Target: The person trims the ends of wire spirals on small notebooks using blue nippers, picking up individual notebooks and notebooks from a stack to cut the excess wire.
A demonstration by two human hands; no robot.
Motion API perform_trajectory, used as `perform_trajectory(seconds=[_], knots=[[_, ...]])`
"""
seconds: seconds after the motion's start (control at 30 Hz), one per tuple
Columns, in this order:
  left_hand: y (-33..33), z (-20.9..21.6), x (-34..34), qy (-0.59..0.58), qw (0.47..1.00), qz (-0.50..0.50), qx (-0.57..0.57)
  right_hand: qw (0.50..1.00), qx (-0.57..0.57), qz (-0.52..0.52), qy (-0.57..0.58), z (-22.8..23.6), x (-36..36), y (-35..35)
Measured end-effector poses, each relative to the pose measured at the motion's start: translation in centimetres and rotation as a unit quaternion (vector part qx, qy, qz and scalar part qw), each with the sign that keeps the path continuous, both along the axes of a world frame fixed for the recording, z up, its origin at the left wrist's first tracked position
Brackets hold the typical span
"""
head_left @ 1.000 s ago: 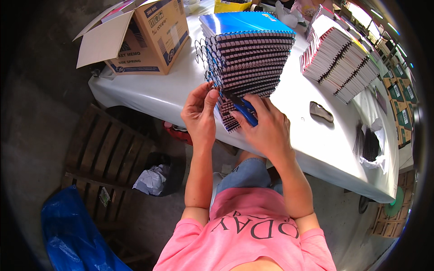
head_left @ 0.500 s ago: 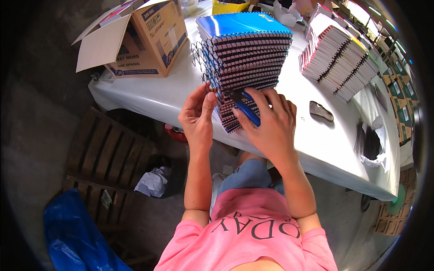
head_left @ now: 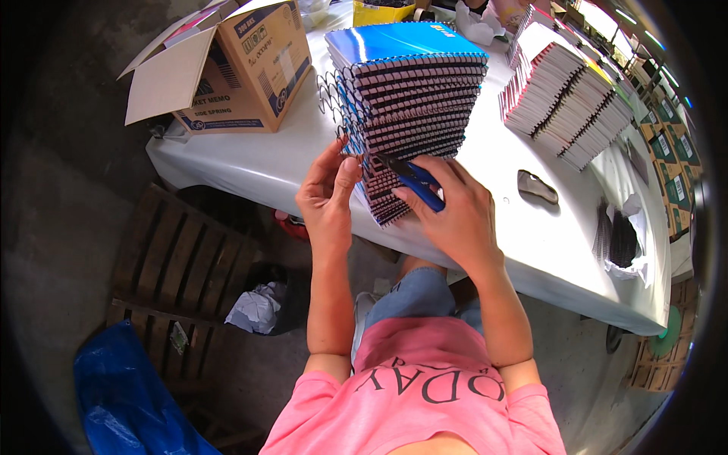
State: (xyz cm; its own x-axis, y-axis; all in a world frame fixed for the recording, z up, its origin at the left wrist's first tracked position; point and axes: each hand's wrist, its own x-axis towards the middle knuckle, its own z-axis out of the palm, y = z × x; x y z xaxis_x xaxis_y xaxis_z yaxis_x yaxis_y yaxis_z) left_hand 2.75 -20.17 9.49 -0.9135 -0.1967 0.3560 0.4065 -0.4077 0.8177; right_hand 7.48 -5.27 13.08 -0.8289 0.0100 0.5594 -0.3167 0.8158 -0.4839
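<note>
A tall stack of spiral notebooks with a blue cover on top stands at the table's near edge. Black coil bindings face me, and loose wire coil ends stick out on the left side. My left hand is at those ends, low on the stack, fingers and thumb closed around a wire coil end. In my right hand are blue-handled wire cutters. Their dark jaws point left at the stack's front left corner, close to my left fingers. Whether the jaws touch a wire is too small to tell.
An open cardboard box sits at the table's left. Further right are another notebook stack, a small grey object and a bundle of black coils. Below the table are a wooden pallet and a dark bin.
The cutters in my right hand have turned flatter, their jaws slightly farther left and more exposed. My left hand stays at the coil ends. The whole view has shifted a little.
</note>
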Motion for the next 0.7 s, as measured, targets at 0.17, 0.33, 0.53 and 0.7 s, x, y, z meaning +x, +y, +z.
perform_trajectory(seconds=[0.17,0.33,0.53,0.7], knots=[[-0.4,-0.1,-0.2,0.017,0.999,-0.044,0.0,0.99,0.08,-0.053,0.103,0.7,0.0,-0.2],[-0.5,0.0,-0.3,0.016,0.999,-0.045,0.006,0.989,0.097,-0.07,0.087,0.7,-0.4,-1.3],[-0.4,-0.2,-0.3,0.04,0.998,-0.039,-0.002,0.977,0.163,-0.093,0.099,1.1,0.2,-1.7],[-0.3,-0.3,-0.2,0.054,0.998,-0.038,-0.017,0.989,0.103,-0.05,0.099,0.7,-0.5,-1.5]])
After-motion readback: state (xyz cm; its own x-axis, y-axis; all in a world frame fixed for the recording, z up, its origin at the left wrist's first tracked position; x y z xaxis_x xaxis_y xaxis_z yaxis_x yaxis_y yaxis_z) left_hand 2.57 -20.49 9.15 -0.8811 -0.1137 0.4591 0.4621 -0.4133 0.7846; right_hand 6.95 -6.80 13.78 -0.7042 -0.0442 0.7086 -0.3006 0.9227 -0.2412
